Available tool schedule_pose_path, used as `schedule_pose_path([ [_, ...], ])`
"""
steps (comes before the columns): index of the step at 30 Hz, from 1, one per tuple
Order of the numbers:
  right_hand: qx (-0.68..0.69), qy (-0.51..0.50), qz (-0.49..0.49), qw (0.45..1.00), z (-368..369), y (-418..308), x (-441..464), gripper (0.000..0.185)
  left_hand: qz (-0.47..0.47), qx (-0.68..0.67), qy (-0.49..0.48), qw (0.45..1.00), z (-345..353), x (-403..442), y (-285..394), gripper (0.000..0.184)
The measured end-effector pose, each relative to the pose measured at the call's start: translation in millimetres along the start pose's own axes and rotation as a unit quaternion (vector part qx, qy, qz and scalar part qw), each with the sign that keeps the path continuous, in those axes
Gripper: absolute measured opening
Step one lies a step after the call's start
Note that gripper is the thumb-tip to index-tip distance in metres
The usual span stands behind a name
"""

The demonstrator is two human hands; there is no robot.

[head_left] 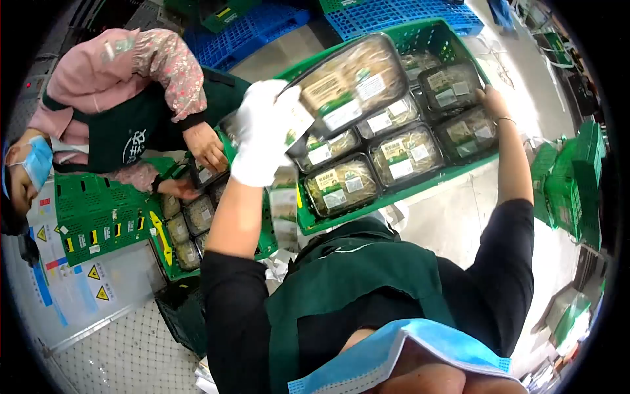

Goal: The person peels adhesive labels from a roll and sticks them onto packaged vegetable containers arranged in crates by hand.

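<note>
My left hand [262,131], in a white glove and blurred, is closed at the near left edge of a raised, film-wrapped black food tray [377,69] of pale, stringy contents. A label sheet [298,125] shows by its fingers. A strip of labels [284,210] hangs below the wrist. My bare right hand [495,105] has its fingers closed at the right edge of another black food tray [449,85], by the crate's rim. Several similar labelled trays, such as one wrapped tray [341,184], sit in the green crate [394,190] beneath.
At the left a co-worker [125,85] in a pink patterned sleeve reaches into a second green crate [167,253] of wrapped trays. Blue pallets [407,18] lie at the back. Stacked green crates [567,184] stand at the right on the pale floor.
</note>
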State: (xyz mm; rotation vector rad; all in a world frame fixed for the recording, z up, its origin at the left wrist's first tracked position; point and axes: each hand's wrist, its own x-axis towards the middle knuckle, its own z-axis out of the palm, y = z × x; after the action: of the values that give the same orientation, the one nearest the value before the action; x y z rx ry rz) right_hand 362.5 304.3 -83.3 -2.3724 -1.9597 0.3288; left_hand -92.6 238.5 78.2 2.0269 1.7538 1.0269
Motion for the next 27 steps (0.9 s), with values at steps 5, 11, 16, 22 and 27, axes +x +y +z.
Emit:
schedule_pose_path([
  [5,0.083,-0.105,-0.06,0.989,-5.4,13.6,-6.2,0.033,0.047,0.128,-0.225,0.965,90.2,79.4,-44.7,0.024],
  [11,0.11,-0.238,-0.038,0.964,-21.0,5.5,13.4,0.033,0.197,0.491,-0.275,0.803,169.4,91.4,-115.4,0.016],
  [16,-0.111,-0.037,0.053,0.992,21.5,-33.7,4.9,0.029,-0.104,-0.177,-0.015,0.979,143.1,52.5,-100.3,0.026],
  [22,-0.265,-0.063,-0.064,0.96,58.4,-29.6,11.1,0.026,-0.272,-0.289,-0.29,0.871,-98.6,-66.3,-59.4,0.026],
  [27,0.002,-0.101,-0.161,0.982,-7.6,-158.1,-29.7,0.029,-0.509,-0.32,-0.063,0.797,-244.4,-223.8,-61.3,0.022],
])
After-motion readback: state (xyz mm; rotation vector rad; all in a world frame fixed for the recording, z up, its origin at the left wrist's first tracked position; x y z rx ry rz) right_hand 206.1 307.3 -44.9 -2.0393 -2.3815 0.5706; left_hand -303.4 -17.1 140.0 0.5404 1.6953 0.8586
